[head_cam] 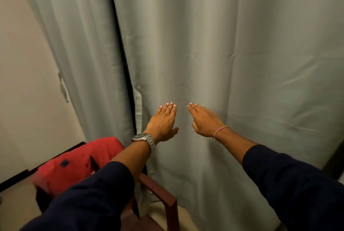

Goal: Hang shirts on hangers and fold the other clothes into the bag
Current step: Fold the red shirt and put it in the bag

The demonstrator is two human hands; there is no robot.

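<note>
both hands, left hand [162,123] and right hand [204,120], reach flat and open toward the grey curtain [204,53], holding nothing, perhaps touching it, while the red shirt [74,163] lies on the chair [160,191] at seven o'clock, so hanging awaits picking it up.
</note>
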